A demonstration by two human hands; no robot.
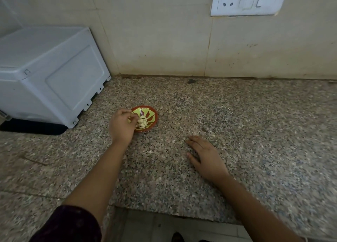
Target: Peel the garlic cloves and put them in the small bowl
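Garlic cloves [142, 122] in small bowl [145, 107], just under L hand [121, 126] fingertips

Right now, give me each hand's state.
Left hand: fingers curled over the small bowl; whether holding anything cannot be told.
Right hand: open, flat on the counter.

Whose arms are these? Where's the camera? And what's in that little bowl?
No machine here: these are a person's arms, filmed by a camera worn on their head, looking down. On the speckled stone counter sits a small red and green bowl with peeled garlic cloves inside. The left hand reaches into it, fingers bunched; whether it pinches a clove is too small to tell. The right hand lies flat on the counter, holding nothing. A white box stands at the left, a wall socket top right.
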